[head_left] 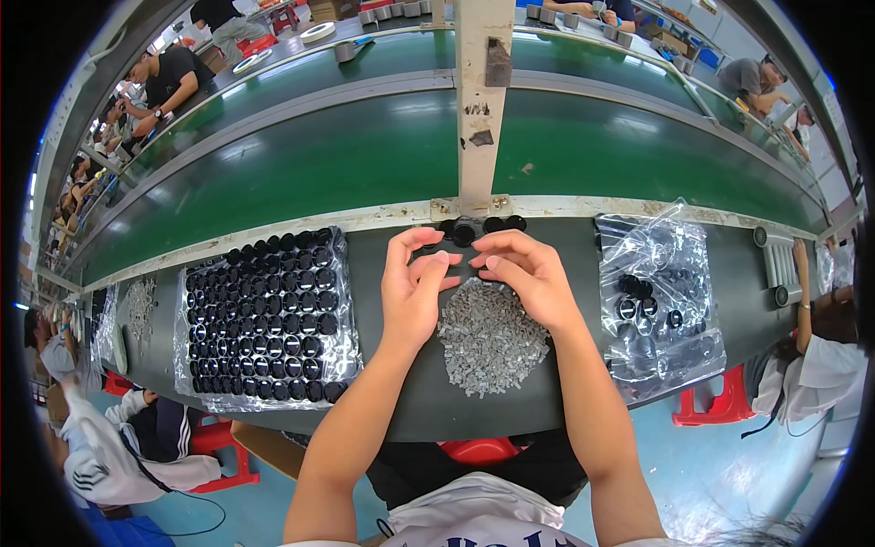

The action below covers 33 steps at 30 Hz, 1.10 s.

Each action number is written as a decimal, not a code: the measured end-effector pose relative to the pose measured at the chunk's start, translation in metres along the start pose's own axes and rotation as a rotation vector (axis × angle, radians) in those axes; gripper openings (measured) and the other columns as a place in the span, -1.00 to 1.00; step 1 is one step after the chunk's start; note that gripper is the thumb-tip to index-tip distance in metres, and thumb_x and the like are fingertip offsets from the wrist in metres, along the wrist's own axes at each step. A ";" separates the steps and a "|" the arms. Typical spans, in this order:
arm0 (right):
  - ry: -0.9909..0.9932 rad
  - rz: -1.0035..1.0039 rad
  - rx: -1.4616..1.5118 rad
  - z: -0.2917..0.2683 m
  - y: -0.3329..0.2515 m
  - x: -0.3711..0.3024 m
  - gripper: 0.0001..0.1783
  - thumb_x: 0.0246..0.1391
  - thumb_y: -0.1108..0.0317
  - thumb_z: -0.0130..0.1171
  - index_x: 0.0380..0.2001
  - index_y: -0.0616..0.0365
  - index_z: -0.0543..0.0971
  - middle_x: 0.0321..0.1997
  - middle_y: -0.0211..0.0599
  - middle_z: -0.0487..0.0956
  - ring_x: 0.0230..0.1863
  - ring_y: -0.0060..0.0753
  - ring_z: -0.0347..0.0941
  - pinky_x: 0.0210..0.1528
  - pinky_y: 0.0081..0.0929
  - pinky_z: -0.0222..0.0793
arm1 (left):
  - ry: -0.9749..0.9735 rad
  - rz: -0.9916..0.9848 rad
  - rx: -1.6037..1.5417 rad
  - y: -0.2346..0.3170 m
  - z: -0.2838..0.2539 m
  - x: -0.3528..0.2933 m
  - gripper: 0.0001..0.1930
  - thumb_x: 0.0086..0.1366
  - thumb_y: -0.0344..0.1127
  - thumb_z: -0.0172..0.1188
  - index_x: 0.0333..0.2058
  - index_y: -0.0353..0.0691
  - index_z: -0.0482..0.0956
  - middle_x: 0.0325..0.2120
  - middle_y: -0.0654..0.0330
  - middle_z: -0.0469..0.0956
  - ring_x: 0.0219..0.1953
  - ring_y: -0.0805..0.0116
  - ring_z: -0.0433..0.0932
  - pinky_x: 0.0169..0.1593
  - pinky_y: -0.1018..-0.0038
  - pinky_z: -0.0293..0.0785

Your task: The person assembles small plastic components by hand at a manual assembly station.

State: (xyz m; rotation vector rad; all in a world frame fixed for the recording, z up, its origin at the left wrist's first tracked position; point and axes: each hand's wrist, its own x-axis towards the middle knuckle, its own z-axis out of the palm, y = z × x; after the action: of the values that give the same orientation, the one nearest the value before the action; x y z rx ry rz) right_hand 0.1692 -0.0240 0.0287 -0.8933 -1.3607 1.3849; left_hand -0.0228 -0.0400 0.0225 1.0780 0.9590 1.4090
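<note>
My left hand (pixel 413 290) and my right hand (pixel 531 275) face each other above the table's middle, fingers curled inward. The left thumb lies close against the bent fingers. On the right, the thumb comes near the index finger. Anything pinched in either hand is too small or hidden to make out. Between and just beyond my fingertips is a round black cap (pixel 463 233), with a few similar caps beside it along the table's far edge. Below my hands lies a heap of small, greyish, translucent pieces (pixel 490 342), its upper edge near my right fingers.
Rows of black round parts (pixel 264 314) lie on clear plastic at left. A plastic bag (pixel 661 310) with several black parts lies at right, grey cylindrical parts (pixel 777 264) beyond. A white post (pixel 476 109) stands ahead, before the green conveyor (pixel 365 146). Other people sit on both sides.
</note>
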 end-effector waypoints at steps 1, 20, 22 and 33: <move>-0.003 0.002 0.006 -0.001 0.000 0.000 -0.73 0.28 0.51 0.12 0.02 0.31 0.60 0.04 -0.24 0.61 0.05 -0.30 0.60 0.10 -0.34 0.58 | 0.000 0.000 0.000 0.001 0.001 0.000 -0.64 0.43 -0.44 0.12 0.16 -0.27 0.32 0.15 0.04 0.37 0.00 0.24 0.65 -0.08 0.33 0.68; 0.003 0.085 0.089 0.003 -0.010 -0.003 -0.71 0.28 0.48 0.12 0.03 0.30 0.60 0.05 -0.20 0.61 0.04 -0.31 0.60 0.05 -0.27 0.64 | 0.007 -0.034 0.023 0.006 0.004 -0.003 -0.68 0.47 -0.37 0.09 0.13 -0.24 0.33 0.12 0.06 0.40 -0.02 0.20 0.67 -0.13 0.30 0.72; -0.002 0.080 0.090 0.003 -0.009 -0.003 -0.71 0.28 0.48 0.12 0.03 0.30 0.60 0.04 -0.20 0.61 0.04 -0.31 0.60 0.05 -0.28 0.64 | 0.005 -0.030 0.033 0.006 0.004 -0.003 -0.70 0.47 -0.35 0.08 0.12 -0.24 0.34 0.10 0.05 0.41 -0.02 0.17 0.66 -0.13 0.26 0.75; -0.007 0.079 0.099 0.003 -0.011 -0.002 -0.71 0.28 0.46 0.12 0.02 0.32 0.60 0.02 -0.20 0.62 -0.03 -0.33 0.62 -0.02 -0.30 0.66 | -0.031 -0.044 -0.024 0.005 0.002 -0.002 -0.68 0.47 -0.42 0.08 0.13 -0.27 0.33 0.11 0.06 0.41 -0.02 0.21 0.67 -0.12 0.32 0.72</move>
State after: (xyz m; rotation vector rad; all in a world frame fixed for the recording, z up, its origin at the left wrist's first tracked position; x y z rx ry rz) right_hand 0.1682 -0.0277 0.0401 -0.8851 -1.2627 1.5040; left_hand -0.0224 -0.0429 0.0280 1.0517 0.9358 1.3617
